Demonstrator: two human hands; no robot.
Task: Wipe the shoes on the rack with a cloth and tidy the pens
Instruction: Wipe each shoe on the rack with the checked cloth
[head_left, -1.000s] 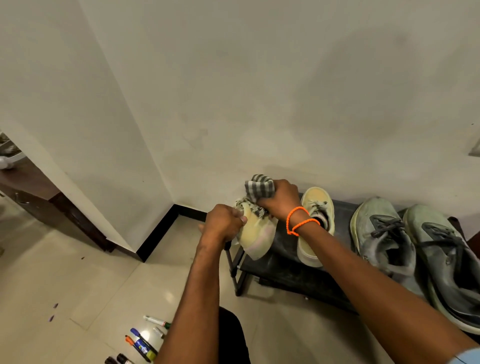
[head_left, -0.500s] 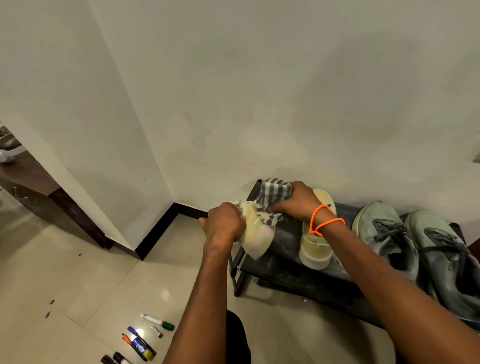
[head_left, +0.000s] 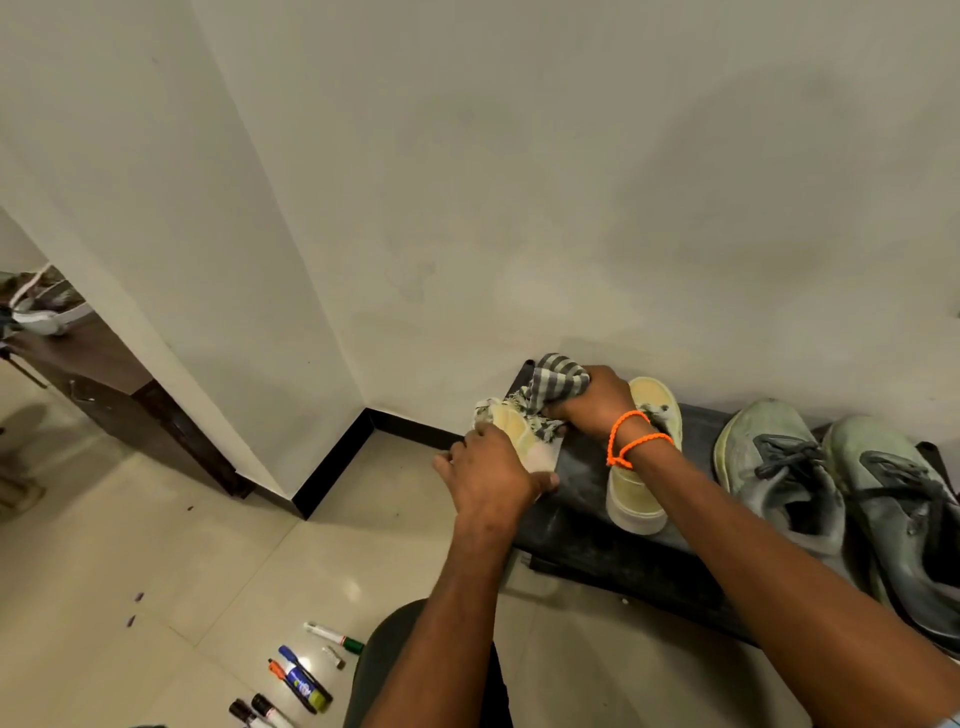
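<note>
Flanking grey sneakers (head_left: 831, 493), scattered pens (head_left: 306, 675)

Two hands are working at the rack's left end: the left hand (head_left: 493, 475) is gripping one yellow shoe (head_left: 511, 434) and the right hand (head_left: 592, 399) one checked cloth (head_left: 556, 382). Right of them, three more shoes are sitting: a second yellow shoe (head_left: 636, 491) and two grey sneakers (head_left: 779, 467). Below the left hand, about six pens (head_left: 301, 680) are lying.

Plain cream walls (head_left: 571, 182) meet at a corner with black skirting (head_left: 332, 462); glossy beige floor tiles (head_left: 130, 545) (one bright reflection) lie below, dark wooden furniture (head_left: 104, 384) far left.
</note>
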